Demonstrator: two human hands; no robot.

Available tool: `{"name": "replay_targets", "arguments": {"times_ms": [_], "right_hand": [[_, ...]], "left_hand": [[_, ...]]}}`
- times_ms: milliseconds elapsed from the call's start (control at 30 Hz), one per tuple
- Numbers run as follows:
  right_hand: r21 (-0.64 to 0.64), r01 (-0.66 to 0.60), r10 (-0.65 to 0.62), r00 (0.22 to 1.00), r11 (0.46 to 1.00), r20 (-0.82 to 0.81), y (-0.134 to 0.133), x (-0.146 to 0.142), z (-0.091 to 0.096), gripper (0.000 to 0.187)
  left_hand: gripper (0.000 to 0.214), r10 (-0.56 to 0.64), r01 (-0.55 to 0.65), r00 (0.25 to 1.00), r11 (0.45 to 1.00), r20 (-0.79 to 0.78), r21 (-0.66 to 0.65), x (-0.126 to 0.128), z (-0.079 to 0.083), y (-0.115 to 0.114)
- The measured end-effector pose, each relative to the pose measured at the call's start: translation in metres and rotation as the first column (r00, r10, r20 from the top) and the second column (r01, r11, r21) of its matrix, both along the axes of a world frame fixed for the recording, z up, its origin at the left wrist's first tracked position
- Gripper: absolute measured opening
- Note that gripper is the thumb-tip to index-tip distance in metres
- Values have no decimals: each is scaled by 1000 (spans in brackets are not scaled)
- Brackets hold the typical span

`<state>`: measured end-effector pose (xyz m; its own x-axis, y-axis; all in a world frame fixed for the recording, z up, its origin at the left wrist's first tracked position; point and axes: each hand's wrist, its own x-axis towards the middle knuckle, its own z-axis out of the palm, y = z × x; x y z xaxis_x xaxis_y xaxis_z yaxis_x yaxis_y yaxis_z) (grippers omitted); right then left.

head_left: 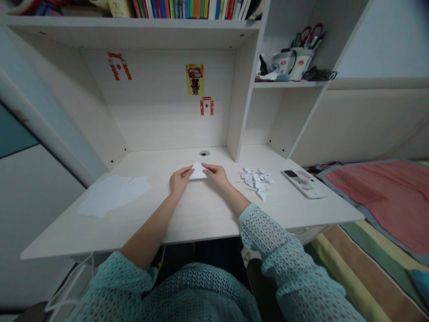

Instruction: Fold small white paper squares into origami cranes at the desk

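Observation:
A small white folded paper (197,171) lies on the pale desk (201,214) at its middle. My left hand (179,180) pinches the paper's left edge with thumb and fingers. From the other side, my right hand (217,174) presses on its right edge with fingers curled over it. Both forearms reach forward from teal knitted sleeves.
Loose white sheets (112,194) lie at the desk's left. A heap of folded paper figures (256,179) sits to the right, beside a white phone (303,183). Shelves above hold books (187,8) and cups with scissors (295,60). A striped bed cover (378,214) lies at right.

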<state>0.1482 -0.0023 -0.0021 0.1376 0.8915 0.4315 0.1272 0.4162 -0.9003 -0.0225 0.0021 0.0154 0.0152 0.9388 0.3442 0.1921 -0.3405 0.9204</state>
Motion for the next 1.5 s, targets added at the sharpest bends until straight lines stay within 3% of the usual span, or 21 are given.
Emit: {"name": "replay_targets", "arguments": {"times_ms": [467,833,1233,1500], "right_hand": [[27,-23,23,1000,999,-10,5,0,-13,31],[28,100,-100,995,995,3,-5,-11,-6,29],[41,119,-120,992,992,34,-5,-9,-11,29],[61,104,-108,991,993,77,-4,-6,-14,30]], "left_hand": [[36,-72,71,997,997,11,30,1,-5,8],[34,-25,32,996,996,-88,85,0,-7,8],[35,32,-24,980,999,-199,46,0,-8,7],[32,19,-11,983,999,-183,45,2,-5,6]]}}
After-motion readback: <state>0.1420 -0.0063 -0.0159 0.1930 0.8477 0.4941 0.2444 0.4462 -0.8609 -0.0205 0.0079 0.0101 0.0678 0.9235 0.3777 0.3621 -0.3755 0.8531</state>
